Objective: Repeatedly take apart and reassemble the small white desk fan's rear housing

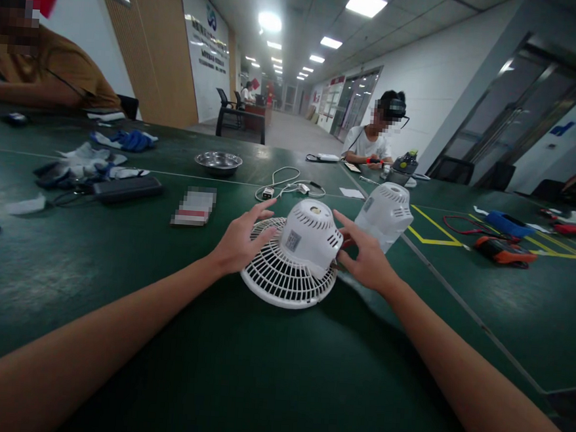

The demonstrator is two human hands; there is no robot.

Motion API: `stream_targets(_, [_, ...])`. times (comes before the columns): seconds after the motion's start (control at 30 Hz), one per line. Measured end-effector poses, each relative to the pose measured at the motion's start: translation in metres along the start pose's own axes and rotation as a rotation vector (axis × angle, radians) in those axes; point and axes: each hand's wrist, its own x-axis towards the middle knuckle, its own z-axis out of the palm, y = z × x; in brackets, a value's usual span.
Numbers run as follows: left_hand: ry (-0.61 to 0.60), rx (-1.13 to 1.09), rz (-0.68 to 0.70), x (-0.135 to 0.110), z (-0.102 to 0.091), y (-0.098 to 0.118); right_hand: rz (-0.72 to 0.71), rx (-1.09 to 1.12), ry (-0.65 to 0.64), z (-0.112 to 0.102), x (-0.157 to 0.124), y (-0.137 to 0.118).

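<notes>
A white fan head lies face down on the green table, its rounded motor housing (306, 234) above a slatted round grille (288, 285). My left hand (241, 240) is at the grille's left side, fingers spread and thumb reaching toward the housing. On the other side, my right hand (364, 255) has its fingers apart and bent around the housing's right edge; whether they press on it I cannot tell. Just behind my right hand stands a separate white plastic housing (387, 213) with vent slots. A pale cable (287, 186) with a plug lies behind the grille.
A metal bowl (219, 163), a small blurred box (194, 207), a dark power-bank-like block (128, 189) and gloves (87, 162) lie to the left. An orange multimeter (503, 251) sits right, near yellow tape lines. One person (369, 143) sits across the table, another (56, 71) at left.
</notes>
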Motion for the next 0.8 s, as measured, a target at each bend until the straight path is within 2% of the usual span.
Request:
stream_targets(0.1, [0.056, -0.044, -0.205, 0.002, 0.0, -0.011, -0.008, 0.157, 0.087, 0.003, -0.002, 0.001])
stream_targets(0.17, [0.055, -0.063, -0.318, 0.004, 0.0, -0.018, -0.036, 0.201, 0.057, 0.007, -0.005, -0.006])
stream_targets(0.23, [0.029, -0.078, -0.37, 0.005, 0.0, -0.024, -0.033, 0.13, 0.011, 0.011, -0.006, -0.016])
stream_targets(0.33, [0.0, -0.141, -0.358, 0.005, 0.001, -0.031, 0.049, 0.03, 0.012, 0.018, -0.006, -0.028])
stream_targets(0.4, [0.002, -0.275, -0.343, 0.004, 0.001, -0.033, 0.118, 0.08, 0.031, 0.02, -0.006, -0.031])
stream_targets(0.5, [0.027, -0.569, -0.303, 0.001, 0.001, -0.033, 0.201, 0.254, 0.083, 0.021, -0.005, -0.028])
stream_targets(0.57, [0.071, -0.688, -0.234, 0.001, 0.001, -0.032, 0.252, 0.408, 0.151, 0.021, -0.003, -0.026])
stream_targets(0.7, [0.209, -0.697, -0.107, 0.004, 0.002, -0.033, 0.383, 0.726, 0.298, 0.021, 0.001, -0.027])
stream_targets(0.8, [0.181, -0.669, -0.135, 0.006, 0.006, -0.034, 0.477, 0.961, 0.302, 0.021, 0.003, -0.033])
